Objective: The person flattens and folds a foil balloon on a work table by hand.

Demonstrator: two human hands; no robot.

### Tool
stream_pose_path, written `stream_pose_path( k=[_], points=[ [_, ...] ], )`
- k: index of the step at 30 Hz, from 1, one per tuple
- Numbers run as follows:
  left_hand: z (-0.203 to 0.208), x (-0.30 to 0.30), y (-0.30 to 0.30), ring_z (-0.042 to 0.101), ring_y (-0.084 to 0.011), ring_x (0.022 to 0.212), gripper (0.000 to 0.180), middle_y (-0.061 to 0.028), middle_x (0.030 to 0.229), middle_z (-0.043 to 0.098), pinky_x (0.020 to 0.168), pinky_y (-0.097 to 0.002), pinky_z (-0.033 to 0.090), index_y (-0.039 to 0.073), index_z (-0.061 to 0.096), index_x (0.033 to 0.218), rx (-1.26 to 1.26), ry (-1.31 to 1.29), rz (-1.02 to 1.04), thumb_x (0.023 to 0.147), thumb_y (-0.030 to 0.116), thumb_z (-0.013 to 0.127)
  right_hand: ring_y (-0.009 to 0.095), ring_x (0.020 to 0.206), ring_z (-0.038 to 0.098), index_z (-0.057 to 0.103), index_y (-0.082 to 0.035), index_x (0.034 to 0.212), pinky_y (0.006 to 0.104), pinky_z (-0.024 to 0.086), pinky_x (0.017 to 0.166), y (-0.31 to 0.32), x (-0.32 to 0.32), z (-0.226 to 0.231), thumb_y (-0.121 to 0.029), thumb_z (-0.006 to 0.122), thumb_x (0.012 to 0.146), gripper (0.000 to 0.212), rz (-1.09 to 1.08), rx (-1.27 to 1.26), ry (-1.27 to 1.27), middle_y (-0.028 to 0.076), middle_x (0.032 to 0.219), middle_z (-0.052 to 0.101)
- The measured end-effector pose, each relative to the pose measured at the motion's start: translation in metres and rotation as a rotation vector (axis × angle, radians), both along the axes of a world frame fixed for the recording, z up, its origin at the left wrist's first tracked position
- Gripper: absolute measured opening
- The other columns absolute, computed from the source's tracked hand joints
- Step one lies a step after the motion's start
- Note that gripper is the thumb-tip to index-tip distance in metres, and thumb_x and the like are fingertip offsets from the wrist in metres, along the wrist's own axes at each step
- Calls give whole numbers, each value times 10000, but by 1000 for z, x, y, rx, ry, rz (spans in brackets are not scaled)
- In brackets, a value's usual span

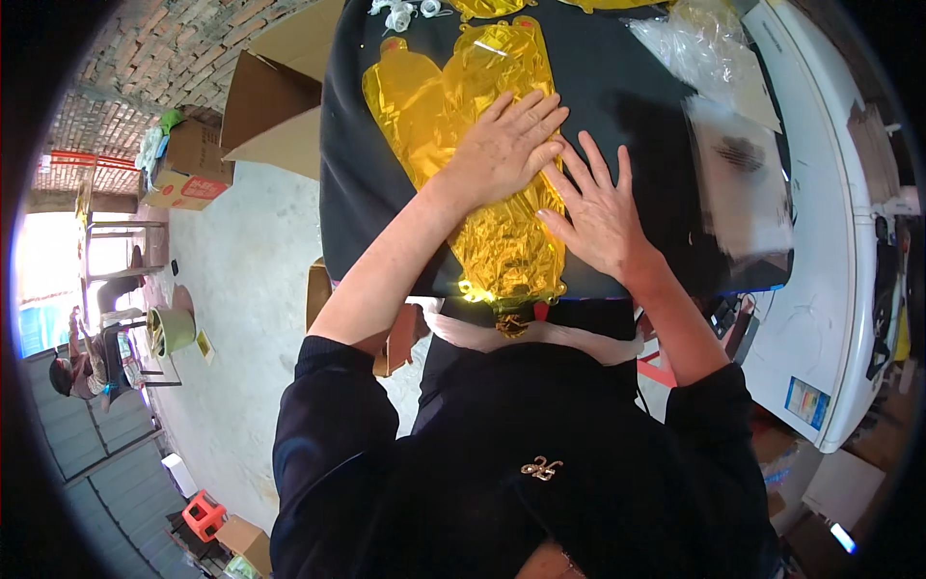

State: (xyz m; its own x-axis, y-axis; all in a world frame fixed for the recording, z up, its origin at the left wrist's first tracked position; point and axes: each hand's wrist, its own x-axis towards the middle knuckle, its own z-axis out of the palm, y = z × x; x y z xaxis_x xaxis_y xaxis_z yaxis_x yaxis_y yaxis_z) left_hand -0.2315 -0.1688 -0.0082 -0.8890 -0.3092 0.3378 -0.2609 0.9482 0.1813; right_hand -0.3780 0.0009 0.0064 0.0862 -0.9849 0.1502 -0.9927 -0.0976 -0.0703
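A crinkled gold foil balloon (511, 246), flat and without air, lies on the black-covered table (362, 222). Its near end hangs slightly over the front edge. A second gold foil piece (410, 101) lies slanted against it on the left; whether the two are joined I cannot tell. Across the balloon's upper middle, my left hand (506, 150) rests flat with its fingers stretched out. At the balloon's right edge, my right hand (603, 222) has its fingers spread, the thumb over the foil and its fingers near my left hand. Neither hand grips anything.
Clear plastic bags (699, 48) and a blurred clear packet (738, 179) lie on the table's right side, beside a white appliance (820, 241). More gold foil (487, 8) lies at the far edge. Cardboard boxes (275, 106) stand left; a person (92, 372) sits farther off.
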Motion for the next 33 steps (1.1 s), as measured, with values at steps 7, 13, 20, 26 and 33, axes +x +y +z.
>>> stream_pose_path(
  k=[7,13,20,26,33],
  points=[
    [-8,0,1,291,-236,1585,532,-69,1688,384,1311,-456,175,140,418,1613,-79,29,35,1153,382,306,336,1591,221,404,-144,1623,672,114,1244,4,5,-1,-426,629,1006,715,-8,-23,41,108,1699,324],
    [-10,0,2,374,-255,1541,513,-95,1617,485,1296,-468,213,118,502,1557,-94,129,18,1115,352,386,348,1589,232,419,-101,1609,614,87,1269,33,18,8,-404,652,979,737,59,12,-48,126,1686,355],
    [-7,-2,3,328,-249,1568,531,-80,1668,416,1299,-469,209,136,428,1605,-104,39,63,1110,329,415,370,1576,266,461,-10,1560,615,83,1269,78,31,24,-417,660,958,753,154,110,-186,164,1659,392],
    [-6,1,3,336,-248,1564,527,-81,1660,427,1297,-471,212,131,440,1596,-96,57,55,1105,321,424,374,1498,400,569,19,1460,593,161,1266,99,34,41,-385,649,960,647,226,116,-260,187,1533,540],
    [-3,-2,4,368,-273,1545,520,-113,1628,465,1286,-478,230,105,466,1572,-74,77,28,1090,301,450,374,1164,624,671,70,1226,459,506,1047,51,20,40,-14,684,858,378,181,-245,-358,181,1210,678]
  ],
)
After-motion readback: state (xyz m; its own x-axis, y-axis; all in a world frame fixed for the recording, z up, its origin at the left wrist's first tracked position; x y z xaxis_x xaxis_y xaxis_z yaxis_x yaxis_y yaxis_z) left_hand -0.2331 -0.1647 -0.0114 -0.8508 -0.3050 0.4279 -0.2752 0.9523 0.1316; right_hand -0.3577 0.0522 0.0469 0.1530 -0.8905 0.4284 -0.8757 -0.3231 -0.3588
